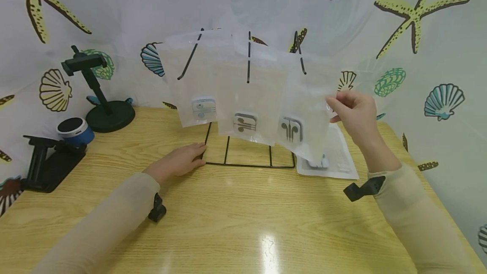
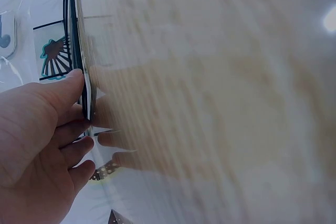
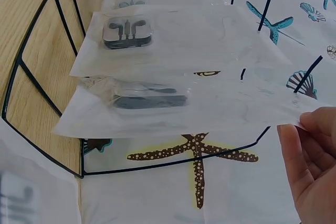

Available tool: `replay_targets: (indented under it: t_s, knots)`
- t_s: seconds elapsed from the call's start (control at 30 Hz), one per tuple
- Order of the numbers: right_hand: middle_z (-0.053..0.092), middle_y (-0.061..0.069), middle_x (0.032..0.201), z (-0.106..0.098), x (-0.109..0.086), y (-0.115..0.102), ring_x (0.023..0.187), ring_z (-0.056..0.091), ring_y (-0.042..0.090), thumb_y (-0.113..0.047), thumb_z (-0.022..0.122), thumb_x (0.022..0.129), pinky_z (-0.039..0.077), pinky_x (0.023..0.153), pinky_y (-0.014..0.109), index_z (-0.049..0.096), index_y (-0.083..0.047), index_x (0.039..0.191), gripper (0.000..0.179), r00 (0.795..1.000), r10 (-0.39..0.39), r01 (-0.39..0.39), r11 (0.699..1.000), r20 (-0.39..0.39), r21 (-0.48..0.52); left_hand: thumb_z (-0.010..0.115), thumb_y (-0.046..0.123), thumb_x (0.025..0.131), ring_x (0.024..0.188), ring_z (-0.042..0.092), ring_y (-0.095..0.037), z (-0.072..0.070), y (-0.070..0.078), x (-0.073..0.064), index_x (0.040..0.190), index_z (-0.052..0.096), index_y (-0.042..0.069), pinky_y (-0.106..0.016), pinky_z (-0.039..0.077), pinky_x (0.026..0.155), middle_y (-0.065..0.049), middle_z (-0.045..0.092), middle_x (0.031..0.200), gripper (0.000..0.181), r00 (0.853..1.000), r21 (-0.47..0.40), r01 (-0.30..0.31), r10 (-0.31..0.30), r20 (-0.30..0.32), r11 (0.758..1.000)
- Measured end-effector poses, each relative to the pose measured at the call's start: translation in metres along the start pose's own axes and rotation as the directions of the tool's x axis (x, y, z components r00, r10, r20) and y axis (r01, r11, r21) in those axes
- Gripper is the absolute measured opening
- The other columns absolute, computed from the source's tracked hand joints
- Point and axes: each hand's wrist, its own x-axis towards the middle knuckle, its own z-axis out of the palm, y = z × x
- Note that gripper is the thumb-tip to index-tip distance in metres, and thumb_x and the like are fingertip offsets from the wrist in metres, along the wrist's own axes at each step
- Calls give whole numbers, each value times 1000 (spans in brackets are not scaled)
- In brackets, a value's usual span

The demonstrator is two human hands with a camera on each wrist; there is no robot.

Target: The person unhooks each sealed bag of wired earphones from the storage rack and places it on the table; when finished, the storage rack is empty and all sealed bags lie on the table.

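Note:
Three translucent plastic bags, each with a small case of wired earphones, hang from the hooks of a black wire display rack (image 1: pixel 249 165). My right hand (image 1: pixel 355 111) pinches the edge of the rightmost earphone bag (image 1: pixel 308 96) between thumb and fingertips; the right wrist view shows the grip at the upper corner. The middle bag (image 1: pixel 253 96) and the left bag (image 1: pixel 194 81) hang beside it. At the rack's left front corner my left hand (image 1: pixel 179 160) holds the base wire, thumb and fingers around it, fingertips low at the tabletop.
Another earphone bag (image 1: pixel 338 164) lies flat on the table (image 1: pixel 228 223), right of the rack. On the left are a dark stand (image 1: pixel 110 115), a blue-and-white round speaker (image 1: pixel 76 131) and a black folding holder (image 1: pixel 49 168). A shell-and-starfish patterned sheet (image 1: pixel 125 7) covers the back.

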Motion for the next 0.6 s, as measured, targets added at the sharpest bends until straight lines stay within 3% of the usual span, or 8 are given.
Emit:
replay_targets:
  t_s: [0.27, 0.6]
  knots:
    - [60, 3, 71, -2, -10, -5, 59, 56, 14, -10, 66, 86, 53, 51, 23, 64, 8, 82, 18, 999, -47, 47, 998, 6, -34, 49, 23, 97, 130, 27, -41, 2, -1, 1, 139, 30, -9, -50, 25, 104, -28, 27, 142, 56, 1000, -1, 2, -2, 1, 1000]
    - [61, 1, 73, -8, -22, -9, 59, 57, 14, -10, 65, 87, 53, 51, 23, 64, 12, 87, 22, 999, -45, 47, 996, 20, -80, 49, 23, 97, 130, 27, -41, 2, -2, 2, 139, 31, -10, -50, 25, 104, -28, 28, 142, 56, 1000, 2, -2, 2, -5, 1000]
